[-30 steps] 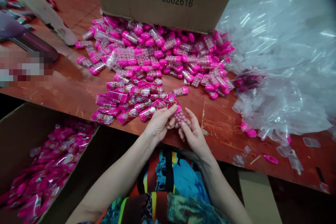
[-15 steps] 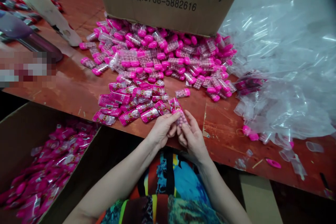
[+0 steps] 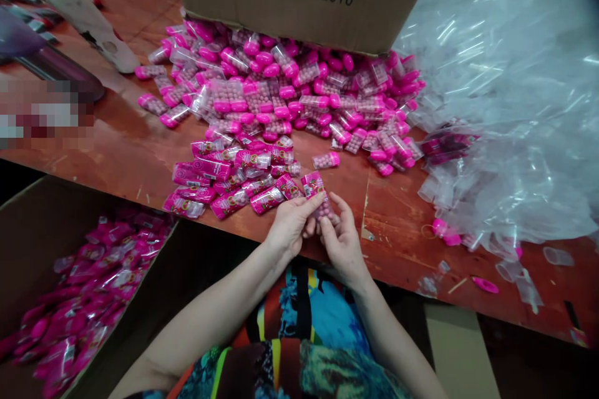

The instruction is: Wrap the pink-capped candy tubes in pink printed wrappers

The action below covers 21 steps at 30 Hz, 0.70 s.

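Between my two hands, over the front edge of the red-brown table, is a small clear candy bottle (image 3: 324,207) with pink beads inside and a printed pink sleeve (image 3: 312,183) at its far end. My left hand (image 3: 294,219) pinches it from the left with thumb and fingers. From the right, my right hand (image 3: 342,238) grips its near end. A cluster of bottles in printed pink sleeves (image 3: 231,177) lies just beyond my left hand. One unsleeved bottle (image 3: 325,160) rests alone past my fingertips. Farther back spreads a big pile of unsleeved pink-capped bottles (image 3: 281,100).
A cardboard box (image 3: 299,6) stands behind the pile. Clear plastic bags and empty tubes (image 3: 505,174) cover the right side. At lower left an open carton (image 3: 28,218) holds many sleeved bottles. A white-capped bottle (image 3: 75,6) and a purple bottle (image 3: 60,72) are at left.
My view has shifted slightly. Both hands stay on the same bottle, and my fingers have moved a little along it.
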Each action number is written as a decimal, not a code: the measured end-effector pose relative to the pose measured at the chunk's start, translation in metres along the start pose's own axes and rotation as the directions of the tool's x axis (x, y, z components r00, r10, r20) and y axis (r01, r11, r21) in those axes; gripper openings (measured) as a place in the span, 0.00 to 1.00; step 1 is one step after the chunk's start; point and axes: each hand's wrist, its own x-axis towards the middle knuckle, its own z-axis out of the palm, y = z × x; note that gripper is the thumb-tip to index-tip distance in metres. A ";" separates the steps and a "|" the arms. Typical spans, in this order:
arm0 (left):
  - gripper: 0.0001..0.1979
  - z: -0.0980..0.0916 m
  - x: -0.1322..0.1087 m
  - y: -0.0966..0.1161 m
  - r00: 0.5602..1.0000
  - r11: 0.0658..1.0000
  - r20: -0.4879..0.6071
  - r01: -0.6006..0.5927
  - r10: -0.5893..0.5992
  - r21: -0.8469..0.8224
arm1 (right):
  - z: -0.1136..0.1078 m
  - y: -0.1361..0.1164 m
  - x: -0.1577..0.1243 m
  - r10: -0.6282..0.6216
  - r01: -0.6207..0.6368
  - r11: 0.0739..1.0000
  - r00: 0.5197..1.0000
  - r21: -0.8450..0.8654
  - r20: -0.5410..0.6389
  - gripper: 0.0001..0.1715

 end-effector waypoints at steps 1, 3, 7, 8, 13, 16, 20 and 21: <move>0.22 0.000 -0.001 -0.001 1.000 1.000 0.005 0.004 -0.004 -0.004 | 0.001 0.001 0.000 -0.015 0.014 1.000 1.000 -0.003 -0.012 0.32; 0.22 -0.001 -0.003 -0.002 0.999 1.000 0.048 0.022 -0.022 -0.003 | 0.001 0.001 0.000 0.014 -0.013 0.999 1.000 0.035 -0.027 0.32; 0.23 -0.010 -0.010 0.000 0.980 0.994 0.182 0.066 -0.080 0.082 | -0.006 -0.004 0.001 0.109 -0.116 0.982 0.993 0.146 0.053 0.33; 0.23 -0.012 -0.012 0.000 0.972 0.992 0.217 0.069 -0.091 0.107 | -0.008 -0.004 0.002 0.119 -0.133 0.978 0.989 0.161 0.093 0.34; 0.23 -0.022 -0.018 0.007 0.958 0.982 0.263 0.067 -0.113 0.179 | -0.006 -0.005 0.004 0.177 -0.220 0.965 0.948 0.142 0.265 0.35; 0.22 -0.028 -0.020 0.019 0.972 0.997 0.226 0.051 -0.064 0.064 | -0.003 -0.009 0.020 0.155 -0.178 0.983 0.935 0.045 0.320 0.34; 0.32 -0.036 -0.020 0.034 0.994 0.994 0.110 -0.007 0.020 -0.112 | -0.015 -0.024 0.071 -0.181 0.211 0.914 0.977 -0.348 0.115 0.22; 0.34 -0.037 -0.020 0.035 0.997 0.995 0.079 -0.009 0.017 -0.097 | -0.020 -0.028 0.087 -0.322 0.311 0.795 0.944 -0.521 0.072 0.19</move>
